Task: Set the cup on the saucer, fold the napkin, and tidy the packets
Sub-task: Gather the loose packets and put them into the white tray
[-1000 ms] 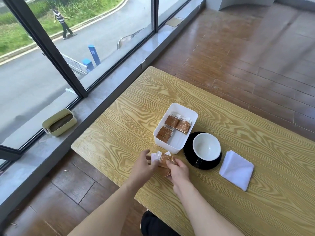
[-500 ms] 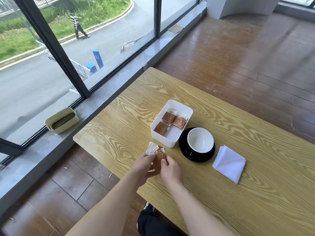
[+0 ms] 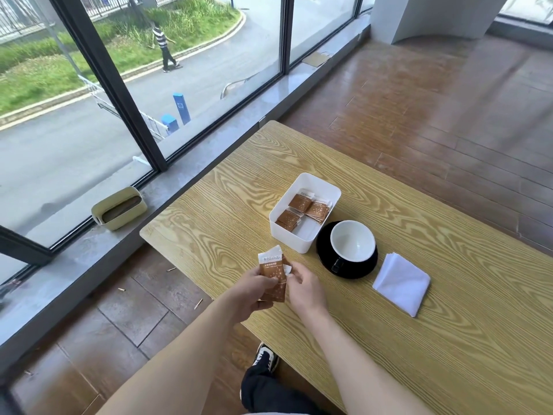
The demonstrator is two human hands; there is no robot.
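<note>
A white cup [image 3: 352, 240] stands on a black saucer [image 3: 347, 265] near the middle of the wooden table [image 3: 449, 295]. To its right lies a folded white napkin [image 3: 402, 283]. Left of the cup, a white tray [image 3: 278, 223] holds several brown packets [image 3: 308, 208]. Above the table's near left edge, my left hand [image 3: 253, 290] grips a small stack of brown packets [image 3: 273, 275], held upright. My right hand [image 3: 305, 287] touches the stack's right side with thumb and fingertips.
A window sill runs along the left with a pale green box [image 3: 119, 208] on it. Wooden floor lies beyond the table. My shoe [image 3: 264, 356] shows below the table's front edge.
The packets have come up off the table and been gathered upright into a stack between both hands. The camera view has shifted a little, so the table sits lower and farther right.
</note>
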